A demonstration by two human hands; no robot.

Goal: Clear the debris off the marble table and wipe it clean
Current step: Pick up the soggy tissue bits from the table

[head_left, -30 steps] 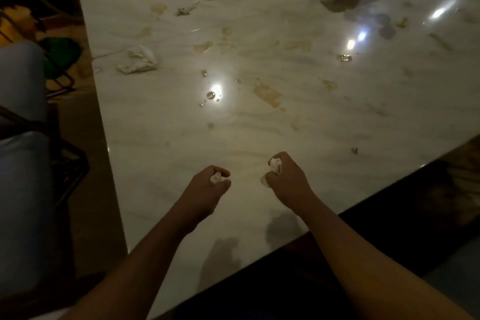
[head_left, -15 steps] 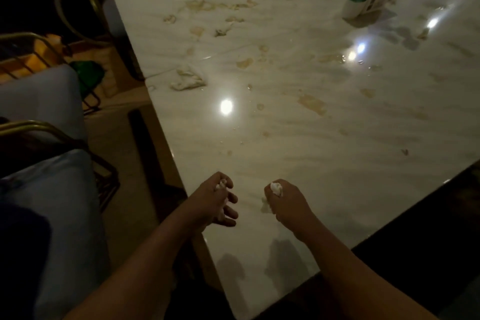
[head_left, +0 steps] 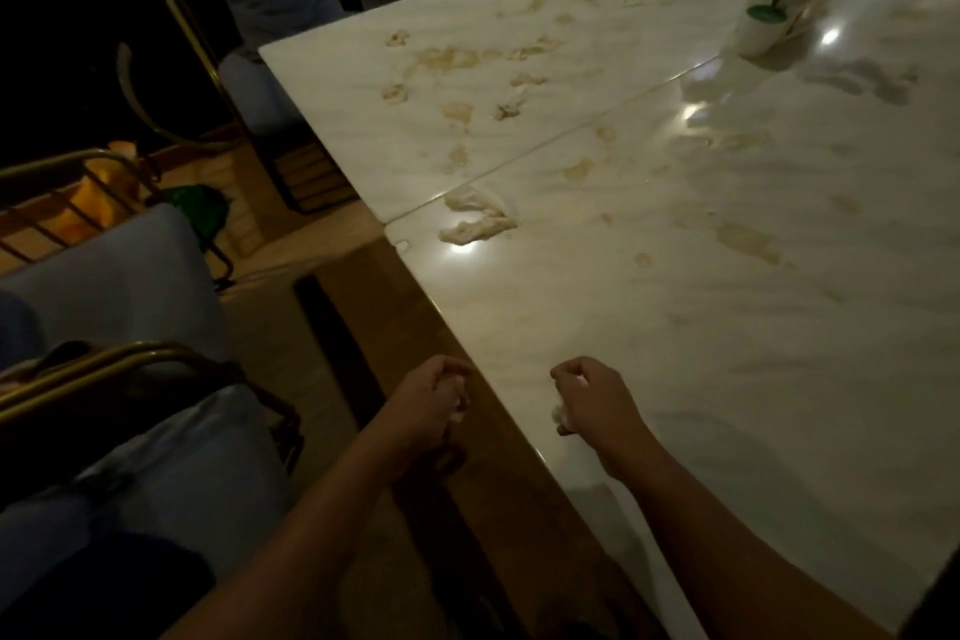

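Head view, left hand (head_left: pixel 431 400), right hand (head_left: pixel 592 400), both gripping apparent tissue scraps (head_left: pixel 560 413), stained marble table (head_left: pixel 675 327).

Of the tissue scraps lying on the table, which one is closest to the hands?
The large crumpled tissue at the left edge of the table, right by the seam. The other scraps are smaller and lie beyond the seam.

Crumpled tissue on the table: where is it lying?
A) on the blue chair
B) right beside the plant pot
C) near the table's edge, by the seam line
C: the crumpled tissue lies on the marble table close to its edge beside the seam, far from the plant pot.
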